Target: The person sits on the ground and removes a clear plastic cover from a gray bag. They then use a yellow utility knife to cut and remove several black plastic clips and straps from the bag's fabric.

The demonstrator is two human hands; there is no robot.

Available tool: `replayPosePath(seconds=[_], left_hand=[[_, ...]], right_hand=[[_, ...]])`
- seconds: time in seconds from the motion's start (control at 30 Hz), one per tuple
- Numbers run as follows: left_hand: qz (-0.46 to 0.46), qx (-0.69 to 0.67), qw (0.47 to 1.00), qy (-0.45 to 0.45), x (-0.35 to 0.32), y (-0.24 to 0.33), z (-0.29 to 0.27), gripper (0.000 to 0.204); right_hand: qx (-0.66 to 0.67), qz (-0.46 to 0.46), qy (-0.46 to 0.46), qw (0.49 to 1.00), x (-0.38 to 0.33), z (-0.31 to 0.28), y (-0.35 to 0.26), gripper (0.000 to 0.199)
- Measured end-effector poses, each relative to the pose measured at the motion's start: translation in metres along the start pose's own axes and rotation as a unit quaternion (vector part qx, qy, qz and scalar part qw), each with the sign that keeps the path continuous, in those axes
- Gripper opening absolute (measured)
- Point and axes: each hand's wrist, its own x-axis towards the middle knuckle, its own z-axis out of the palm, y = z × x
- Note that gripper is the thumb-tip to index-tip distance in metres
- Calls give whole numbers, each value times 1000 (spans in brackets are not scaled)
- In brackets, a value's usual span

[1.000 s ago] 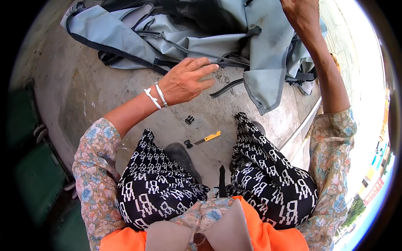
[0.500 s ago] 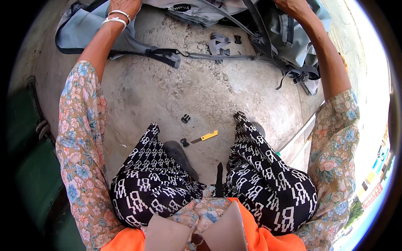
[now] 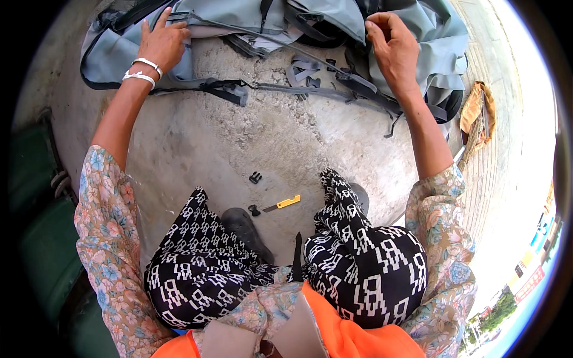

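Note:
A large grey bag (image 3: 418,36) with black straps lies spread out along the far side. My left hand (image 3: 162,45) is open, fingers stretched out on the bag's left part, by a strap end. My right hand (image 3: 395,51) is above the right part with its fingers curled and thumb pressed to the index finger; what they pinch, if anything, I cannot make out. A long grey strap (image 3: 298,90) runs across the floor below the bag. A loose grey strap with a buckle (image 3: 313,82) lies behind it.
On the concrete floor between my feet lie a yellow-handled cutter knife (image 3: 288,203) and two black buckle pieces, one a clip (image 3: 255,178), the other a small part (image 3: 254,210). An orange-brown cloth item (image 3: 479,113) lies at right. Dark green seats (image 3: 42,238) stand at left.
Both hands have come closer from the far edge, the right one also moving left. My left fingers now show spread on the fabric. The bag's right part has shifted, and more of it shows.

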Motion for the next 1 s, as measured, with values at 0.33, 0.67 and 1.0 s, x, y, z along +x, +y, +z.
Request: replayPosePath(seconds=[0.33, 0.67, 1.0], left_hand=[[292, -239, 913, -153, -55, 141, -9, 29], [183, -182, 960, -111, -56, 121, -31, 32], [-72, -423, 903, -29, 21, 233, -24, 51]], right_hand=[[-176, 48, -253, 950, -75, 84, 84, 39], [-28, -8, -167, 986, -125, 89, 66, 34], [58, 31, -183, 981, -152, 86, 48, 31]])
